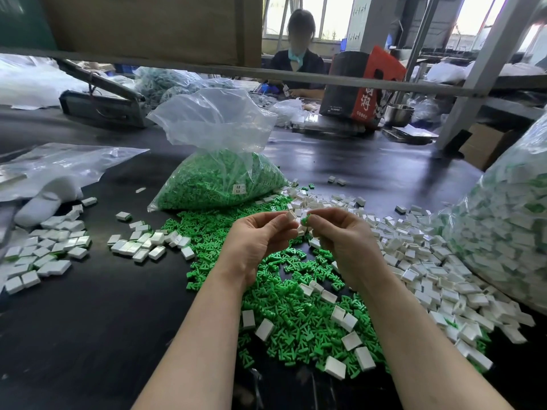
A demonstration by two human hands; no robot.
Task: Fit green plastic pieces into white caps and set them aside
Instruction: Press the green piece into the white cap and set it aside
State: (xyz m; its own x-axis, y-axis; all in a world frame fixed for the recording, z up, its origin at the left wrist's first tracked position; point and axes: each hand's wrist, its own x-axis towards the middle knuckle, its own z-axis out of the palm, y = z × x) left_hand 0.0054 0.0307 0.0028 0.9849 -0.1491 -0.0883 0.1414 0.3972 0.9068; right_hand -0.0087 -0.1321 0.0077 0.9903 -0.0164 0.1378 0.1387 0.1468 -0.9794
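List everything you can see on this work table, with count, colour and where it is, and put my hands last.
bag of green pieces: one, clear plastic, centre of table, top open.
loose green pieces: a heap, green, near centre under the hands.
loose white caps: a heap, white, right of the green heap.
finished caps: many, white, left side.
big bag: one, clear, holding white and green parts, far right.
red and black box: one, far side.
metal bowl: one, silver, beside that box.
table: black.
left hand: pinches a white cap.
right hand: pinches a green piece.
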